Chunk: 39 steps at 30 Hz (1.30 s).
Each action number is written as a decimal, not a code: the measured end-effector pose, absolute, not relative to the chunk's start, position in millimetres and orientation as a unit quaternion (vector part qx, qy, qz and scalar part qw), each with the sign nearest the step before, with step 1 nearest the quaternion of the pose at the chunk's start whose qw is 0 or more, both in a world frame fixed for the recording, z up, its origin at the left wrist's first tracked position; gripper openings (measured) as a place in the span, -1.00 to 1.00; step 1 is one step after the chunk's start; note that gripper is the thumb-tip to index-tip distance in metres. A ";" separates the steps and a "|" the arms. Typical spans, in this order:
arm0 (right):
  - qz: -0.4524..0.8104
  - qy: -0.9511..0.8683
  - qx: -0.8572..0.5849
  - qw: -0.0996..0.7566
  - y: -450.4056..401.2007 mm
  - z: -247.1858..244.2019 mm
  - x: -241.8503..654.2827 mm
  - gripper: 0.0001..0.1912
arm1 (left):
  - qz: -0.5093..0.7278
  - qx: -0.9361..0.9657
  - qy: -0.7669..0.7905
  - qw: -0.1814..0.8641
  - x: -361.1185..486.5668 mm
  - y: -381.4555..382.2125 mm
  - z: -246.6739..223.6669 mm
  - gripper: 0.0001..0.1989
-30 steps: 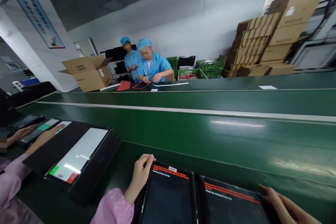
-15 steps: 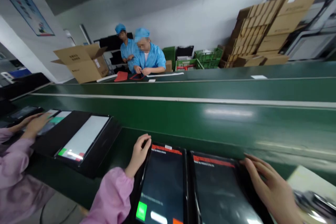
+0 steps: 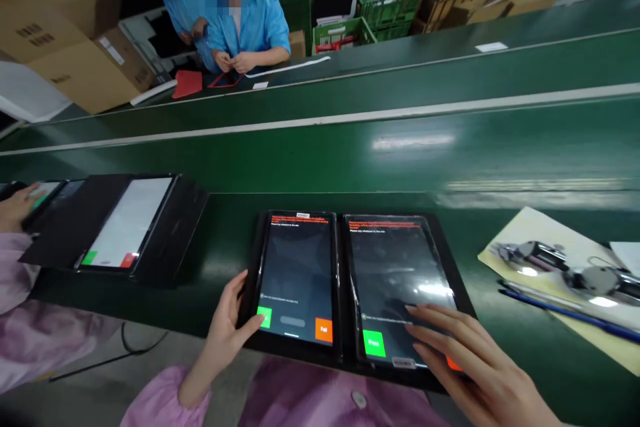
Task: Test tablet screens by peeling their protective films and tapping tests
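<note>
Two tablets with dark screens lie side by side in black covers on the green bench in front of me. On the left tablet point(image 3: 300, 267) are red text at the top, a green button and an orange "Fail" button. My left hand point(image 3: 225, 327) is at its lower left corner, fingers stretched along the edge and thumb tip at the green button. Over the lower right of the right tablet point(image 3: 390, 267) my right hand point(image 3: 475, 367) is spread, its fingers partly covering the orange button. Whether those fingertips touch the glass is unclear.
Metal tools point(image 3: 540, 257) and pens point(image 3: 570, 307) lie on yellow paper point(image 3: 515, 233) at right. To the left, a white-screened tablet point(image 3: 127, 220) sits near a co-worker's hand point(image 3: 17, 207). Beyond a raised ledge are two people in blue, a cardboard box point(image 3: 75, 47) and green crates point(image 3: 390, 7).
My view has tilted down. My left hand has moved from the left tablet's top corner to its lower left; my right hand has come from the right tablet's outer edge onto its lower right.
</note>
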State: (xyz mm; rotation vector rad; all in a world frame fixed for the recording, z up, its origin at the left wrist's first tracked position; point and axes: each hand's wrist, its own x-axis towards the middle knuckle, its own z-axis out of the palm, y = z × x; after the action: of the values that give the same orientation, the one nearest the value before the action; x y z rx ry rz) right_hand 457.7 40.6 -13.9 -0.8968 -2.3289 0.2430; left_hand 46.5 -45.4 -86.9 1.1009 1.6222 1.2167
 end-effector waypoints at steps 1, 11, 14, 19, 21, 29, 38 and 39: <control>0.099 -0.884 -0.336 0.309 38.8 -14.4 456.2 -0.80 | 0.481 0.439 0.645 0.400 46.3 -45.5 -88.6 -0.21; 0.053 -0.939 -0.275 0.198 24.6 -14.1 439.6 -0.76 | 0.477 0.508 0.663 0.273 10.8 -23.4 -68.7 -0.63; 0.049 -0.944 -0.266 0.190 50.3 -7.3 433.8 -0.69 | 0.363 0.634 0.663 0.163 10.3 8.5 -52.2 -0.72; 0.038 -0.911 -0.358 0.201 142.7 -5.5 412.1 -0.68 | 0.242 0.736 0.627 0.078 30.8 94.6 -31.8 -0.63; 0.014 -0.894 -0.406 0.191 171.0 -12.0 402.9 -0.68 | 0.228 0.740 0.629 0.071 40.3 117.8 -29.1 -0.61; 0.024 -0.908 -0.374 0.187 154.9 -14.1 411.8 -0.74 | 0.191 0.757 0.621 0.068 39.0 92.1 -21.8 -0.72; 0.001 -0.890 -0.422 0.175 173.2 -21.8 398.3 -0.76 | 0.188 0.752 0.628 0.067 45.2 118.6 -30.7 -0.68; 0.001 -0.892 -0.418 0.172 172.6 -22.6 398.3 -0.77 | 0.185 0.753 0.627 0.066 45.4 117.7 -31.9 -0.68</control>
State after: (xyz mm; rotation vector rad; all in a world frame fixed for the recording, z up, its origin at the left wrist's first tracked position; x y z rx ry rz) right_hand 398.3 172.6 -22.6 -1.1875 -2.5315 0.0032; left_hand 45.4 117.7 -31.9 2.2717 1.8923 0.5593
